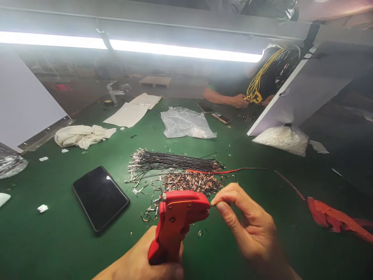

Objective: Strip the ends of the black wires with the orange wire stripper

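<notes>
Our left hand (151, 260) was clamped round the red crimper (175, 223), head pointing up and away. Right fingers (225, 202) pinched a thin wire (212, 205) at the crimper's mouth, its axis running sideways. We judged it light, limp, best gripped near its tip. Wire bundle (171, 161) lay beyond on the counter (58, 241).

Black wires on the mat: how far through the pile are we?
Looks done: a heap of short cut wire scraps lies before the tool. In hand: the left hand holds the red crimping tool; the right hand feeds a thin wire into its head. Left: the bundle of black wires is apparently still large.
</notes>
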Tool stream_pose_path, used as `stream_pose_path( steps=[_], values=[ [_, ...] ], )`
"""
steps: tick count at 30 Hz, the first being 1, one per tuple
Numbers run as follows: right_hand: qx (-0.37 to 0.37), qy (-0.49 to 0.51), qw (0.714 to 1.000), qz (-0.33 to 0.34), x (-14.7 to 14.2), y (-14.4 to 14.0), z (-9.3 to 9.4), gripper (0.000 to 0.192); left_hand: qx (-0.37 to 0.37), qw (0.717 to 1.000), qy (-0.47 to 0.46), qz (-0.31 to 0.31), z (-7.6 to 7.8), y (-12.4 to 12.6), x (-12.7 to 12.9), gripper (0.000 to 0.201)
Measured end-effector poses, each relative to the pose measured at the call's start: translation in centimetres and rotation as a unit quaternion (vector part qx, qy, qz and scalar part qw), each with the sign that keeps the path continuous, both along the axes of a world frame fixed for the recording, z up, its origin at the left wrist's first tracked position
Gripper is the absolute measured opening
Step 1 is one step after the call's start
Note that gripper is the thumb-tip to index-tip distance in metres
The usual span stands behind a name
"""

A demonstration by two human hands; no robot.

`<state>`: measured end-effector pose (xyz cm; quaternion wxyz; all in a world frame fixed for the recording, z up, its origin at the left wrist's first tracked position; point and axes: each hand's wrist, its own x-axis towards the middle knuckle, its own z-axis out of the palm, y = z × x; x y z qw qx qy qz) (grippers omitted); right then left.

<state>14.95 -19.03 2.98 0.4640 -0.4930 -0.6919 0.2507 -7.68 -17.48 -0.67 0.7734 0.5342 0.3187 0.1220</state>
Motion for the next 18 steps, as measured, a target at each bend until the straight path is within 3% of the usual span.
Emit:
stream_pose_path(
  steps=[14,18],
  values=[
    [-0.006,-0.015,1.0,-0.001,0.02,-0.12,0.08,0.016,0.027,0.994,0.106,0.004,0.57,-0.02,-0.04,0.047],
    [-0.005,-0.017,1.0,0.001,0.16,-0.16,-0.03,0.016,0.039,0.996,0.071,0.023,0.03,-0.23,-0.27,0.049]
  ],
)
